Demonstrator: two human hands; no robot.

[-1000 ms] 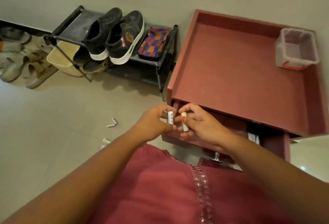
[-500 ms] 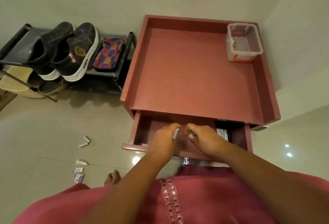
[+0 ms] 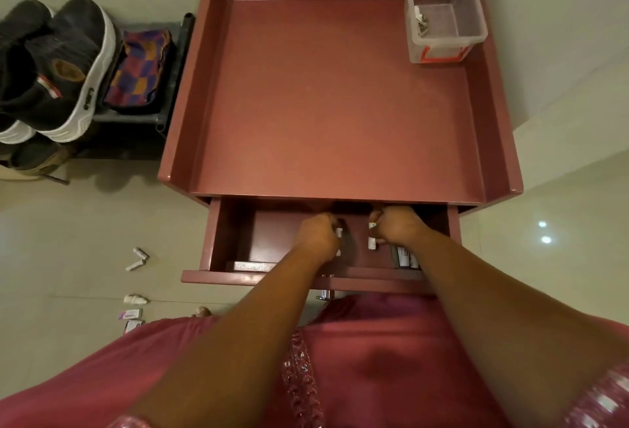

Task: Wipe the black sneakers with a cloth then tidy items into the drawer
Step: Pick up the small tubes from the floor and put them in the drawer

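Hands, L [image 3: 315, 235] & R [image 3: 396, 226], each grip small white cylindrical batteries [image 3: 372, 242] inside matte maroon drawer [image 3: 238, 237].

Drawer [image 3: 231, 240] pulled open below the cabinet top [image 3: 333, 114]; both hands inside it, left hand [image 3: 315, 235] beside right hand [image 3: 396, 225]. Plastic box [image 3: 442, 15] on the top's far right corner. Sneakers [image 3: 64, 70] on a rack [image 3: 170, 87] left of the cabinet. Small items [image 3: 138, 259] on the floor left of the drawer.
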